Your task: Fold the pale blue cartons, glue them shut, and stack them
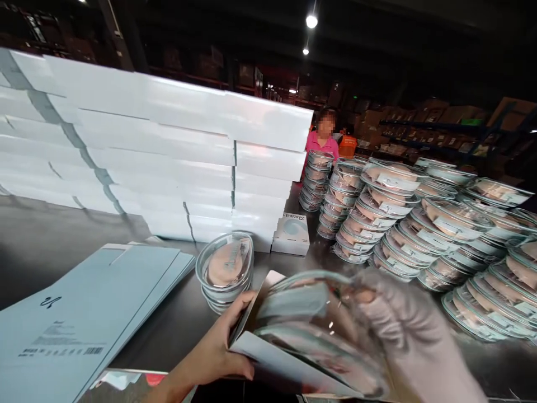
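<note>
My left hand (222, 347) is closed on the side of a white box (293, 361), thumb along its near wall. The box lies tilted with its top open, and two oval clear plastic packs (310, 347) with pale teal rims sit partly inside. My right hand (386, 308), in a whitish glove and blurred, is closed at the right edge of the upper pack. Beyond the box is a short stack of similar packs (226, 268), each holding something round and beige. Flat light-blue printed cartons (96, 308) lie at the left.
A long wall of stacked white boxes (168, 134) spans the back left. A small printed box (291, 235) stands by its right end. Several tall stacks of packs (386, 212) line the right side of the metal table (180, 330). A person in pink (322, 145) is behind them.
</note>
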`<state>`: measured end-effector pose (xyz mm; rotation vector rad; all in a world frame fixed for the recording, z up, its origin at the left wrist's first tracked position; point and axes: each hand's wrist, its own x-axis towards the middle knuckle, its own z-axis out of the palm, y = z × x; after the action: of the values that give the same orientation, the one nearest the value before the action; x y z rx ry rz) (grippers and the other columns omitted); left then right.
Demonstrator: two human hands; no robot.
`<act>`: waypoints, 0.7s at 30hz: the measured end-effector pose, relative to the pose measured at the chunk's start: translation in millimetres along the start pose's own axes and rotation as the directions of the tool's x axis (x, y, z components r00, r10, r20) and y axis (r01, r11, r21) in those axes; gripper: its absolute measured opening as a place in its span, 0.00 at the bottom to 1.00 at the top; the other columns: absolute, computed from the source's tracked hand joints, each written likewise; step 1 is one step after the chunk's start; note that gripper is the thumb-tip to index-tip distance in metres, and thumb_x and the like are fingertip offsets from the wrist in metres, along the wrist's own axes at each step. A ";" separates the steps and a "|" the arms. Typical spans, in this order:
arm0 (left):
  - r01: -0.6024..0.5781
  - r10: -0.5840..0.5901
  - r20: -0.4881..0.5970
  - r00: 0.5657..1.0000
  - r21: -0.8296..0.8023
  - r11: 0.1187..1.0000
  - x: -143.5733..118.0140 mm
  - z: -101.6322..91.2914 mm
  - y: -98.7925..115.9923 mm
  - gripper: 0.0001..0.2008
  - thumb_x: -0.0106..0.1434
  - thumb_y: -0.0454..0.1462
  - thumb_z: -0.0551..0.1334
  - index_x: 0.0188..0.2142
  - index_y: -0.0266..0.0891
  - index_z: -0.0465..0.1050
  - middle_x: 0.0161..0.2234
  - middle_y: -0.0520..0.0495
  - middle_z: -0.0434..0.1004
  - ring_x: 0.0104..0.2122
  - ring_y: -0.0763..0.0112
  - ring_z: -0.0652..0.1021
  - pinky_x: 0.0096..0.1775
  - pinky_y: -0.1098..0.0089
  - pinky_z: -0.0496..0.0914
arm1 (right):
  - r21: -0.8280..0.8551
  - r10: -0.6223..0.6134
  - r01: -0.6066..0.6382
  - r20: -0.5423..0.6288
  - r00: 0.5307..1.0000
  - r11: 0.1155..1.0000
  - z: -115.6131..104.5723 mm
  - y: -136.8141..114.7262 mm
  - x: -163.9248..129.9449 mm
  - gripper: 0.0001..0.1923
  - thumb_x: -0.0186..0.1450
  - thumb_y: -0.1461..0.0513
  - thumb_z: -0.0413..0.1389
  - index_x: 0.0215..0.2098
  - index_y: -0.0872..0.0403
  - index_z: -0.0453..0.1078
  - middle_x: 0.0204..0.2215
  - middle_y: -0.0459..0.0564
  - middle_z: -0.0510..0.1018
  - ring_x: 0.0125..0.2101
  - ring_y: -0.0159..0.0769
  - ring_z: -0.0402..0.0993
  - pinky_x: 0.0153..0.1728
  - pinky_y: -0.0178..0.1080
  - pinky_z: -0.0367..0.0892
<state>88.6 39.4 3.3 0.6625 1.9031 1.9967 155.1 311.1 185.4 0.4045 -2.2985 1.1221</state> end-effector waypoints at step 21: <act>-0.227 0.308 -0.319 0.896 0.268 0.937 -29.2 24.8 -4.4 0.18 0.75 0.43 0.54 0.63 0.53 0.62 0.72 0.41 0.56 0.70 0.49 0.62 0.63 0.49 0.66 | 0.073 0.420 -0.414 -0.157 0.894 0.907 109.5 68.9 -131.1 0.36 0.75 0.53 0.47 0.77 0.44 0.40 0.68 0.50 0.68 0.66 0.44 0.66 0.55 0.42 0.75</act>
<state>125.8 45.8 -4.2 0.6900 2.3941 2.2127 190.2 269.8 9.4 -0.1833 -2.2708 1.3452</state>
